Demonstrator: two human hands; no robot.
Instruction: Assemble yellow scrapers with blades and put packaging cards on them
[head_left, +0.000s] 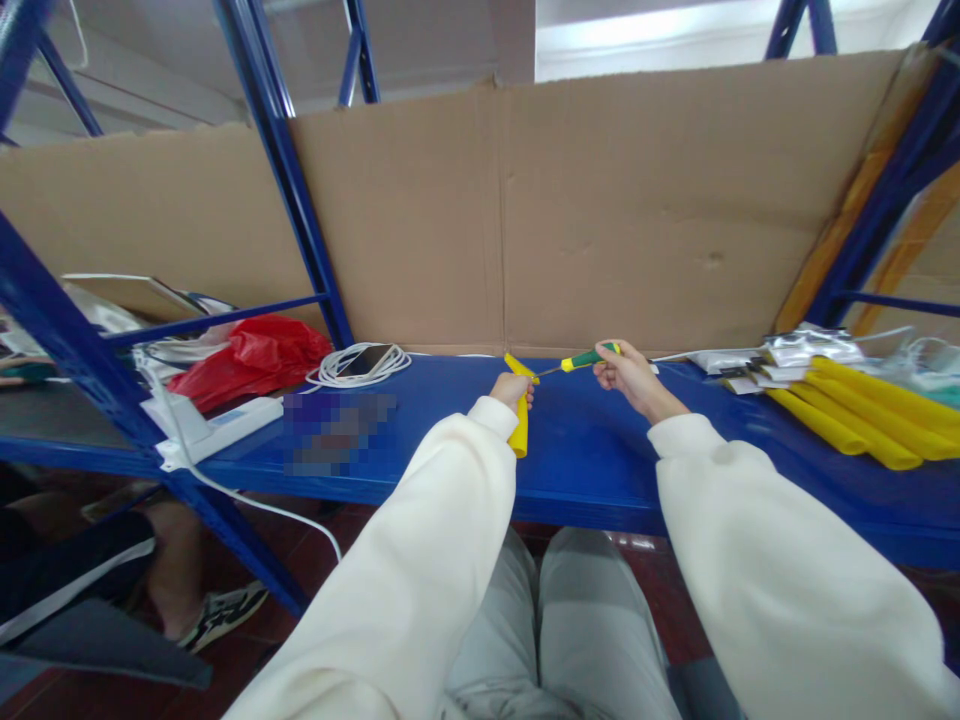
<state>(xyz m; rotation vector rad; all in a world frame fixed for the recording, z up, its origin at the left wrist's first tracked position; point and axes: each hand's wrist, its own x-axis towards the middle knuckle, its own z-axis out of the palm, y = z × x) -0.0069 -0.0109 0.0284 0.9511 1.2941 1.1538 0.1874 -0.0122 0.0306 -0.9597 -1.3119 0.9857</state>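
My left hand (513,390) is closed around a yellow tube-like piece (519,432), which sticks out above and below the fist over the blue shelf top. Between the fingers of my right hand (628,376) is a screwdriver (589,358) with a green and yellow handle. Its thin shaft points left and reaches the yellow piece beside my left hand; whether the tip touches a screw is too small to tell. Several similar yellow pieces (862,415) lie at the right, with silvery plastic packets (814,345) behind them.
A cardboard sheet (600,200) stands along the back of the blue shelf (450,440). At the left lie a coiled white cable (322,375), a dark phone-like object (367,360), a red plastic bag (262,355) and a white power strip (240,425). Another person's leg (176,560) shows lower left.
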